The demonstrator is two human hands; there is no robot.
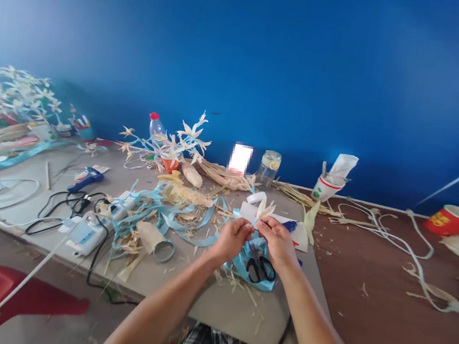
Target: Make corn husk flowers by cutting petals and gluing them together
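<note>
My left hand (233, 238) and my right hand (277, 239) meet over the grey table (217, 304), both closed in a pinch on a small pale husk flower (266, 209) that sticks up between them. Light blue ribbon (187, 220) trails left from under my hands across the table. Black-handled scissors (260, 269) lie on a blue ribbon loop just below my right hand. A finished spray of pale husk flowers (185, 137) stands further back.
A blue glue gun (86, 178), black cables (62, 209), a tape roll (163, 251) and husk scraps litter the left. A glass jar (268, 168), plastic bottle (156, 125), paper cup (326, 187) and red bowl (452, 220) stand by the blue wall. A red stool (31, 294) sits below.
</note>
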